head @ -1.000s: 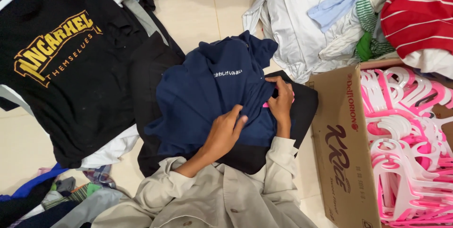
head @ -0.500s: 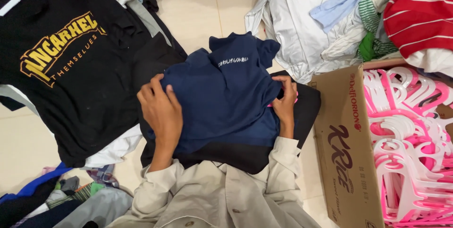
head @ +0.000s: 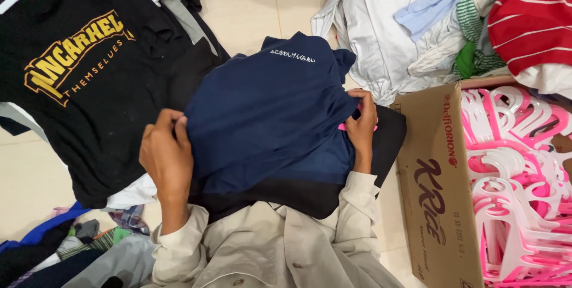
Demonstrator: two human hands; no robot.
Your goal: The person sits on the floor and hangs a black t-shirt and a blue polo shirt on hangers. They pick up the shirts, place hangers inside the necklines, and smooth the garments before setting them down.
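Navy shirt (head: 268, 121) lies on the lap, over a black garment (head: 310, 195). Left hand (head: 168, 160) at the shirt's left edge, fingers curled shut, pinching the fabric. Right hand (head: 361, 126) at the shirt's right edge, fingers closed on cloth and a pink hanger (head: 357, 126). Cardboard box (head: 432, 186) stands right of the shirt; black printed tee (head: 77, 79) lies to its left.

Bare floor (head: 250, 8) lies open ahead; black shirt (head: 77, 85) crowds left, hanger box (head: 441, 192) right.
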